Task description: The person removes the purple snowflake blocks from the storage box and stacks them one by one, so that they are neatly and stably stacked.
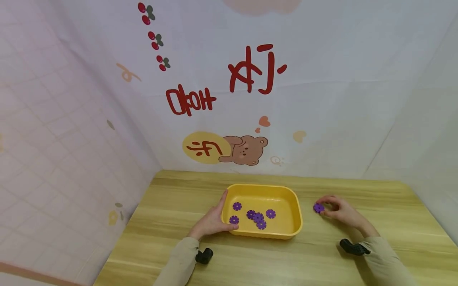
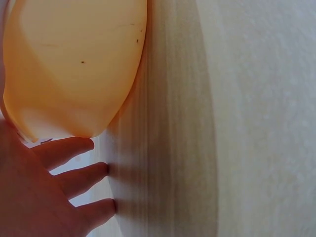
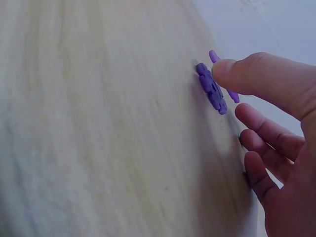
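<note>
My left hand [image 1: 214, 219] grips the left end of a yellow plastic tub [image 1: 297, 222], thumb over the near rim and forefinger at the far corner. Several purple snowflake discs [image 1: 270, 213] lie inside, some overlapping. To the right of the tub, my right hand [image 1: 340, 210] pinches a purple snowflake disc [image 1: 318, 208] just over the table. Two purple pieces show in the right wrist view: a light disc [image 3: 233, 96] behind the thumb, and a darker one [image 3: 211, 91] beside it, close to the tabletop. The other right fingers are loosely bent.
The wood-patterned table [image 1: 250, 262] ends at a white printed cloth [image 1: 340, 131] at the back, with a second cloth wall [image 1: 64, 139] on the left. Black bands [image 1: 204, 256] sit on both sleeves.
</note>
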Demonstrator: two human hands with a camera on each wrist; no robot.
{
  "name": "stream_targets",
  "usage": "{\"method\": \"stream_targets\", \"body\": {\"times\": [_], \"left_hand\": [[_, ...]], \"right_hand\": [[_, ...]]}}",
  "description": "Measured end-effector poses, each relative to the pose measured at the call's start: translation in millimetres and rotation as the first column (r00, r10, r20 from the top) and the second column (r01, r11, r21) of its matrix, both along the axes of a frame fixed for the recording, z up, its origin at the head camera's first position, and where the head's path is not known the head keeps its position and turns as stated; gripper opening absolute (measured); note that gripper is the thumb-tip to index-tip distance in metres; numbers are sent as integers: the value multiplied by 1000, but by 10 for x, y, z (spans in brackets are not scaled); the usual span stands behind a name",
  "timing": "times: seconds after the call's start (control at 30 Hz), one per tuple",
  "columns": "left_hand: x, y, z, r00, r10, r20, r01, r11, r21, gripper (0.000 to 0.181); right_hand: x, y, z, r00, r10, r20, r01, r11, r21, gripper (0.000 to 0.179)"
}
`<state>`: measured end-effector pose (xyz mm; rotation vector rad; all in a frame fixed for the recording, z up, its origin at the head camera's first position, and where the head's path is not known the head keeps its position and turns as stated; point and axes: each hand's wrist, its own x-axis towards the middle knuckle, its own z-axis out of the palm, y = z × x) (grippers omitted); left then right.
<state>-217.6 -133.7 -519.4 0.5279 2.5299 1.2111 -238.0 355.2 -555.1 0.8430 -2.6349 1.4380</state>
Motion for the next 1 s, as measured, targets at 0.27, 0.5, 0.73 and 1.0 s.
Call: {"method": "stream_targets", "body": {"times": [0.27, 0.5, 0.73, 1.0], "left_hand": [[-22, -4, -45, 1000, -15, -18, 15, 1000, 4, 123], [-18, -15, -53, 1000, -10, -17, 10, 1000, -2, 123], [-29, -16, -51, 1000, -20, -16, 20, 1000, 20, 124], [-25, -16, -38, 1000, -22, -15, 23, 1000, 19, 124]], "right_hand": [[3, -20, -35, 1000, -7, -22, 7, 1000, -19, 29], [13, -56, -12, 999, -10, -45, 10, 1000, -9, 30], [-6, -15, -39, 999, -41, -14, 41, 999, 21, 29], [1, -24, -30, 998, -65, 7, 65, 997, 40, 30]]}}
